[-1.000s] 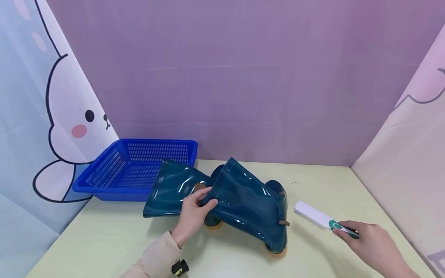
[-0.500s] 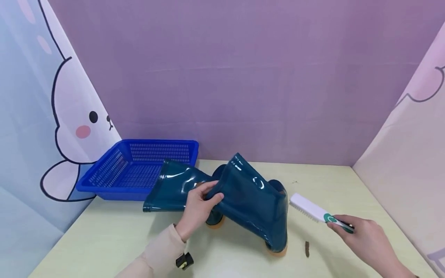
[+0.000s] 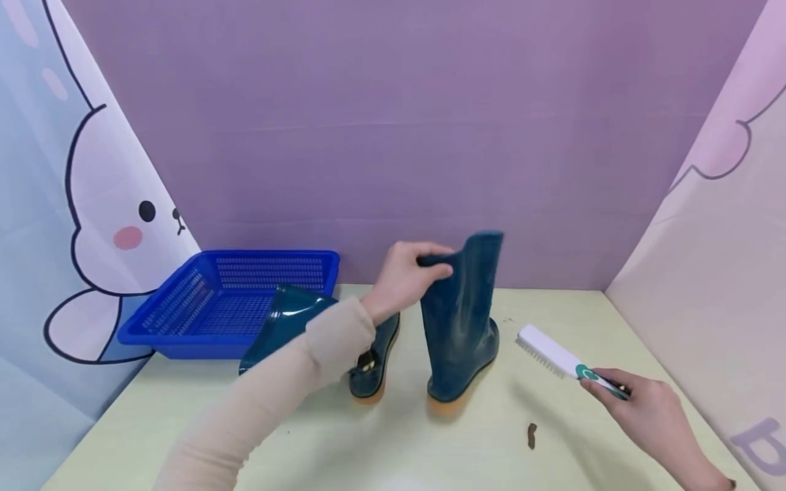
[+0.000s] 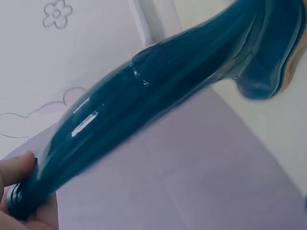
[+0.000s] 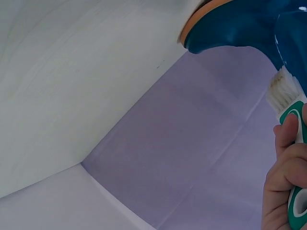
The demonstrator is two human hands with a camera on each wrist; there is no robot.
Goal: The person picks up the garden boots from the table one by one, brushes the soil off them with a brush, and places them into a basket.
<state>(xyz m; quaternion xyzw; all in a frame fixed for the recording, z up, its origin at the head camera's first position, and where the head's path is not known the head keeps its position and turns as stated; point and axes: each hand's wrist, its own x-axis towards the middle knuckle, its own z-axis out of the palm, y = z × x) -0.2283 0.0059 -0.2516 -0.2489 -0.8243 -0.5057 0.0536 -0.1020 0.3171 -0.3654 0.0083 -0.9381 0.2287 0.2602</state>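
A dark teal rubber boot (image 3: 457, 334) stands nearly upright mid-table, its tan sole low and its toe pointing to the back right. My left hand (image 3: 405, 276) pinches the boot's top rim; the left wrist view shows the thumb on one side of the shaft (image 4: 120, 110). Whether the sole fully rests on the table is hard to tell. My right hand (image 3: 653, 416) grips the green-and-white handle of a scrub brush (image 3: 549, 349), bristles downward, to the right of the boot and apart from it. A second teal boot (image 3: 297, 315) lies partly hidden behind my left sleeve.
A blue perforated basket (image 3: 166, 348) stands at the back left. A small brown strip (image 3: 531, 436) lies on the pale table (image 3: 467, 457) in front of the brush. A purple cloth wall (image 3: 430, 136) closes off the back, with printed cloth at both sides.
My left hand has raised the boot's shaft from slanting left to nearly upright, turning its toe away. A brown strip has dropped from the boot onto the table. The brush has barely moved.
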